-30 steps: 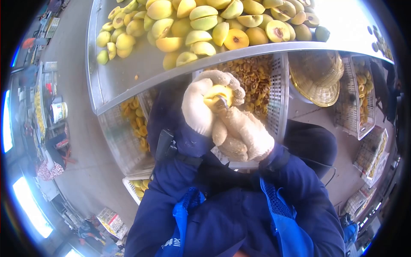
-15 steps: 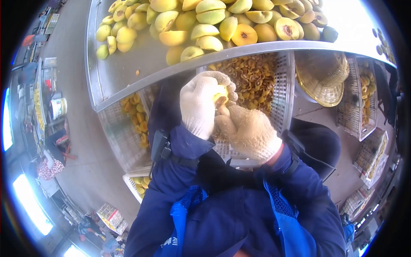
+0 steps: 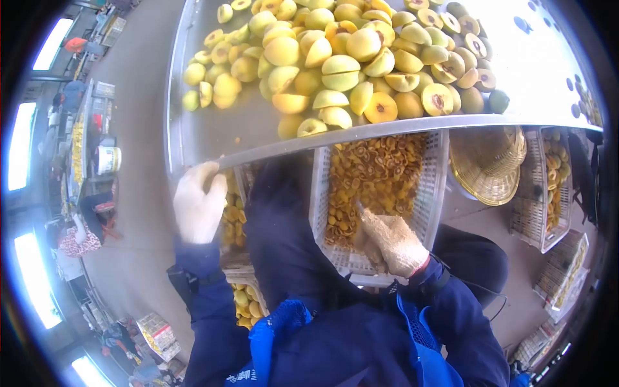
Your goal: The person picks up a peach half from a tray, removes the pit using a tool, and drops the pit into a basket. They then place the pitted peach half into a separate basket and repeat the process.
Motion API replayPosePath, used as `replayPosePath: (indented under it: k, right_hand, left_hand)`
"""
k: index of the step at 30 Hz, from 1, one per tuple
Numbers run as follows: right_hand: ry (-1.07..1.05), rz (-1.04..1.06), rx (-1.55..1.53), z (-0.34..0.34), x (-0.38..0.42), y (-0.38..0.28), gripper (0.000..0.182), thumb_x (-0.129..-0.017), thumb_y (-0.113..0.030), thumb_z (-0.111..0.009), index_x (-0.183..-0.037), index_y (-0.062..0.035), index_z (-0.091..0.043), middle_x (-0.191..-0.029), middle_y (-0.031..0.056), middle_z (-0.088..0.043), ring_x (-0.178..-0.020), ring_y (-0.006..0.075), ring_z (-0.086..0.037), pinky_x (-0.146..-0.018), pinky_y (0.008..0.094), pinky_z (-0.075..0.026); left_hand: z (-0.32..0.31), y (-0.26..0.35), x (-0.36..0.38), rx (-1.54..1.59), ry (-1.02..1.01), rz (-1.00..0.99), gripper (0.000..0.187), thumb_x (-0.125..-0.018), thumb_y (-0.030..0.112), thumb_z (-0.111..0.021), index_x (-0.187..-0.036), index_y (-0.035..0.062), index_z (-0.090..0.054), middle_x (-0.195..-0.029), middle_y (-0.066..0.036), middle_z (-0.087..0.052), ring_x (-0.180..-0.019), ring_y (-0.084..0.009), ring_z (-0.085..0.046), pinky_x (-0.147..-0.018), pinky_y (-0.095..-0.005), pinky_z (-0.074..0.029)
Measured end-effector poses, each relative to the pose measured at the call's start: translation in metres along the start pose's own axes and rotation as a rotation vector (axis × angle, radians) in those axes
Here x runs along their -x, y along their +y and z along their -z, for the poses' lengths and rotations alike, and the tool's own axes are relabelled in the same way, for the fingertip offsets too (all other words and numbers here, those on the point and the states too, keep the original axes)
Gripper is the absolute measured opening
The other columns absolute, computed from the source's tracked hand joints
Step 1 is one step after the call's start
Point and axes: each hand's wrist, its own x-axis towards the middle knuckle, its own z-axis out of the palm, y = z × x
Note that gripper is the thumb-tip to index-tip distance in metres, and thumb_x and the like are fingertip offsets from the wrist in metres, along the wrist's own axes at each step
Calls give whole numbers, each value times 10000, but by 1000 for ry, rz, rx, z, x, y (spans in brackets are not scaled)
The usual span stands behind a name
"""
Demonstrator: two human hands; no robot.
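My left hand [image 3: 201,205], in a white glove, is at the near left corner of the metal table, above the left crate [image 3: 240,257]. Its thumb and forefinger are apart, and I see nothing between them. Yellow fruit halves, like peaches [image 3: 233,222], lie in that crate. My right hand [image 3: 394,244], in a stained, rough glove, is closed above the near part of the middle crate [image 3: 437,187]. A small thin tip shows beyond its fingers, but I cannot make out the tool. Brown-yellow pits and scraps [image 3: 380,171] fill much of the middle crate.
The metal table [image 3: 206,138] bears a heap of halved yellow fruit [image 3: 342,64]. A woven straw hat [image 3: 493,164] is right of the middle crate, beside another fruit crate [image 3: 541,222]. A lower crate of fruit [image 3: 248,303] is at left. People work far left.
My left hand has left my right hand, moving left over the left crate; the fruit piece it held no longer shows in it. My right hand stays over the middle crate. The view has shifted.
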Motion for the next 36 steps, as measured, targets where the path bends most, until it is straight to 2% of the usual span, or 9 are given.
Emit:
replayPosePath:
  k: [3,7,13,14,17,19,25,30,36]
  right_hand:
    - [78,-86,-137,-16,-6,-12,584,-1139,-533,-514,-926,-20,-694,-617,12,-567,-478,101,-498,-449,299,-385]
    - [22,61,-42,-28,-6,-13,581,-1136,-550,-504,-971,-31,-707,-665,-4,-603,-557,87,-520,-524,299,-415]
    - [27,82,-4,-25,-2,-22,608,-1141,-557,-476,-991,-12,-699,-650,44,-603,-565,130,-573,-557,342,-470]
    - [49,86,-10,-22,3,-29,612,-1147,-547,-466,-978,-4,-693,-636,61,-607,-557,142,-580,-558,346,-475]
    - [166,216,-61,-18,3,-33,580,-1153,-520,-472,-969,-10,-680,-617,50,-590,-524,143,-563,-529,339,-455]
    - [191,245,-191,-14,5,-38,547,-1155,-499,-488,-987,-14,-677,-613,38,-585,-506,137,-549,-504,319,-437]
    - [486,537,-281,-11,-8,-45,439,-1156,-444,-533,-1035,-52,-688,-626,-5,-591,-476,94,-512,-465,268,-402]
    - [650,644,-171,-3,-23,-46,422,-1160,-400,-544,-1019,-42,-718,-744,-11,-644,-596,57,-542,-548,257,-438]
    - [564,486,-171,-9,-13,-59,404,-1155,-391,-561,-1035,-40,-722,-736,-12,-636,-603,60,-546,-554,256,-438]
  left_hand:
    - [-19,36,-31,131,18,-29,345,-987,273,-728,-1222,23,-772,-1171,-211,-784,-1094,-374,-751,-993,-424,-563]
    - [-88,80,-96,-24,-142,23,627,-892,519,-789,-1316,62,-722,-1156,-241,-776,-1110,-414,-740,-974,-460,-571]
    - [-97,92,-93,192,-32,66,588,-850,404,-831,-1221,-38,-715,-1052,-233,-786,-1029,-343,-758,-945,-417,-570]
    - [-89,95,-85,147,-6,115,536,-876,291,-811,-1268,-53,-689,-1090,-200,-774,-1018,-293,-749,-945,-382,-575]
    - [-92,72,-65,477,185,-62,484,-915,156,-743,-1335,-67,-654,-1178,-161,-733,-1066,-233,-717,-950,-346,-576]
    - [-80,102,-40,953,15,26,470,-900,-22,-648,-1366,-82,-630,-1258,-132,-688,-1120,-203,-681,-991,-331,-560]
    - [-99,167,17,1252,-541,-8,534,-899,-46,-683,-1426,-56,-595,-1250,-65,-672,-1121,-128,-650,-1010,-265,-507]
    - [-115,150,8,1056,-685,-111,435,-914,13,-719,-1334,-12,-611,-1169,-37,-665,-1069,-96,-631,-961,-267,-521]
    - [-111,147,8,1135,-714,29,456,-878,41,-745,-1312,1,-610,-1138,-23,-664,-1022,-94,-632,-951,-261,-519]
